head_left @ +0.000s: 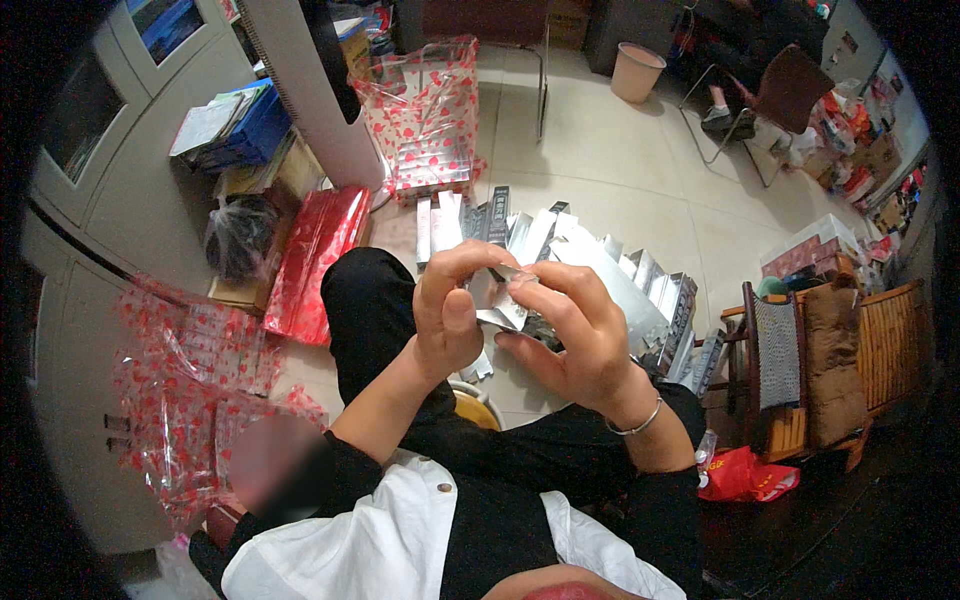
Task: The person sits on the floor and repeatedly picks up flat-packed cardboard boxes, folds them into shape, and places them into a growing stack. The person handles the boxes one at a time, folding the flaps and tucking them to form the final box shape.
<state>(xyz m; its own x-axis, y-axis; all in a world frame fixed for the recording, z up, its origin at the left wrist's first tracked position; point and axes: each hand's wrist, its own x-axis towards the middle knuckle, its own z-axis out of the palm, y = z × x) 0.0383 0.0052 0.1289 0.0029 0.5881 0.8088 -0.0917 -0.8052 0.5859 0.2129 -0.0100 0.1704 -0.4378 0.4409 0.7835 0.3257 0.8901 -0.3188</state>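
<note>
Above my lap, both hands are closed on a small silver cardboard box (505,312) whose open end and loose flaps face up. My left hand (448,315) grips its left side, thumb raised beside the opening. From the right, my right hand (580,325) pinches a flap at the far edge with its fingers; a bracelet circles that wrist. The box's lower part is hidden behind my hands. Just beyond them, several flat silver and dark cartons (655,285) lie in a loose spread on the floor.
A red foil bag (318,265) and heart-print clear bags (200,350) of cartons lie to my left. A wooden chair (870,345) stands at right, a red plastic bag (745,475) beside it. Farther off are a bin (637,72) and a seated person (735,100). Another person is close at my left.
</note>
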